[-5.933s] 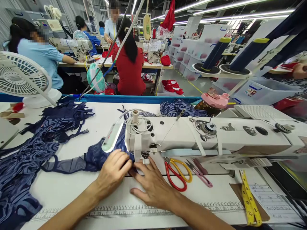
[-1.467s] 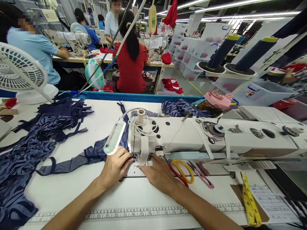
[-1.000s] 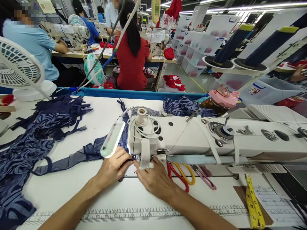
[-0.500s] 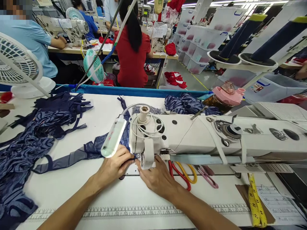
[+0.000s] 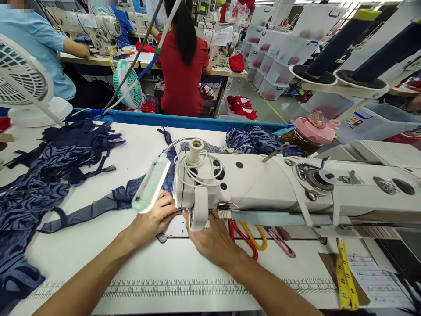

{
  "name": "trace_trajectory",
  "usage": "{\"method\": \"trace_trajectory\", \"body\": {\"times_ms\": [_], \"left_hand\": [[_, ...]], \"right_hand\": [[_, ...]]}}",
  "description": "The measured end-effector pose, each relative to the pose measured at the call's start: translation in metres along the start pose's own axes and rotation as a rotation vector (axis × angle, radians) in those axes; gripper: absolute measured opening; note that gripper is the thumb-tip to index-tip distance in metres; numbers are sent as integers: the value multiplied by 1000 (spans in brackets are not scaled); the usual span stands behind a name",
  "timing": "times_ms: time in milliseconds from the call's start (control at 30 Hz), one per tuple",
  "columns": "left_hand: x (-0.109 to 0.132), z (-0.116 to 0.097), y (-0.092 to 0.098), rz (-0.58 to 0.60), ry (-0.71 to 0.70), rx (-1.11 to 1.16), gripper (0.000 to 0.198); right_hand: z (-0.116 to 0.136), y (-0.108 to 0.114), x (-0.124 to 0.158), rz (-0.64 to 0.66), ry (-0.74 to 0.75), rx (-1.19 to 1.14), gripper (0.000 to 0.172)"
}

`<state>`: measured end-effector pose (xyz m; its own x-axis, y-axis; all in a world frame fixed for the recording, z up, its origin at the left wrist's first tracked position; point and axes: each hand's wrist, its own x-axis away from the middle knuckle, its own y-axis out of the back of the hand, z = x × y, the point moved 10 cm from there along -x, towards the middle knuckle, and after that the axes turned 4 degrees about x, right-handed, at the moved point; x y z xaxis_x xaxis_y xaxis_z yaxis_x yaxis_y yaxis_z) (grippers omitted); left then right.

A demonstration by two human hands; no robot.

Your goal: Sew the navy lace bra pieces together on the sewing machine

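A white sewing machine point(image 5: 256, 177) reaches in from the right, its head over the needle plate. Navy patterned fabric point(image 5: 133, 186) runs from the left of the table, behind the machine's small lamp point(image 5: 151, 183), toward the needle area. My left hand point(image 5: 157, 216) is closed, fingers bent together on the fabric edge just left of the machine head. Close to the needle plate on the other side lies my right hand point(image 5: 210, 241); the machine head hides its fingertips and anything under them.
A heap of navy garments point(image 5: 49, 175) covers the table's left side. Red-handled scissors point(image 5: 245, 241), yellow handles point(image 5: 261, 239) and pink snips point(image 5: 283, 243) lie right of my right hand. A yellow tape measure point(image 5: 345, 276) hangs near the front. Thread cones point(image 5: 342, 41) stand at upper right.
My left hand has shifted slightly away from me and to the left, and the gap between my hands is wider. My right hand stays beside the needle area. The view has tilted slightly.
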<state>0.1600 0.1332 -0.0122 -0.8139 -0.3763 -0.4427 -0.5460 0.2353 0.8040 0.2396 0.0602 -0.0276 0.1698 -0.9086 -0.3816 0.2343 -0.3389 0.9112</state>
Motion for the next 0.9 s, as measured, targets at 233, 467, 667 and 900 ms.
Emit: {"method": "trace_trajectory", "body": {"times_ms": [233,467,667,900], "left_hand": [[0,2,1,-54,81,38,19],[-1,4,2,-58,69,94,19],[0,8,-6,5,60,110,18],[2,20,-10,-9,123,121,25]], "right_hand": [[-4,17,5,-173,28,-11,18],[-6,10,3,-138,24,-25,31],[-8,4,4,-104,4,-9,29],[-2,0,2,-25,54,63,37]]}}
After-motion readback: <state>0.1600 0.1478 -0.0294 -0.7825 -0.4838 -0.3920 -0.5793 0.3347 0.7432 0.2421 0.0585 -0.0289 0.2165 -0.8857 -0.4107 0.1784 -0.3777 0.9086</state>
